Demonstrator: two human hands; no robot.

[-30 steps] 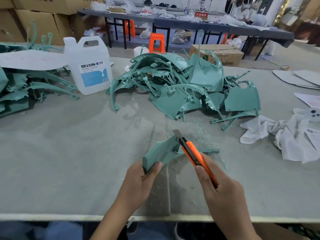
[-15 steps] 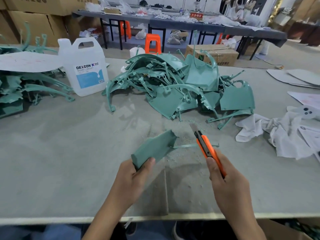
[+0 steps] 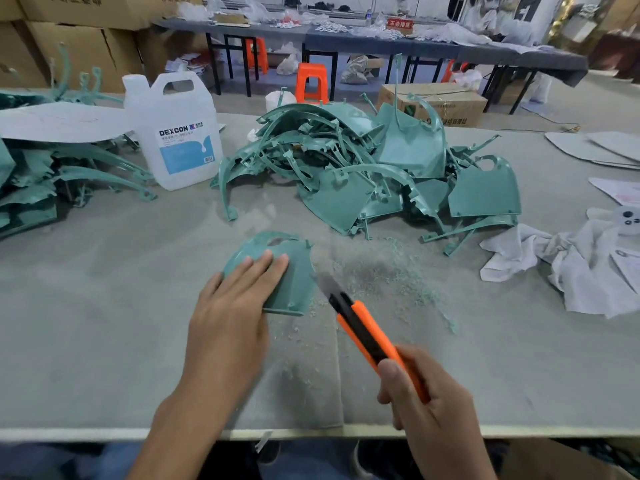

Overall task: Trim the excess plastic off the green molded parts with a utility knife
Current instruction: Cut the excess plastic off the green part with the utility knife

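**Ready for a trimming cut**

The left grip (image 3: 232,317) lies flat, fingers (image 3: 266,268) straight, pressing a green molded part (image 3: 298,275) onto the table (image 3: 104,306). The right grip (image 3: 433,410) clenches an orange utility knife (image 3: 367,330), blade just beside the part's edge. The curved part may rock, sending the blade toward those fingers. Blade blurred; contact unclear.

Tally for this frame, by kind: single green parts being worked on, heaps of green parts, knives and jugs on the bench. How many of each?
Single green part, under the left hand: 1
Heaps of green parts, the second at left: 2
Utility knife, in the right hand: 1
White jug: 1
Total: 5
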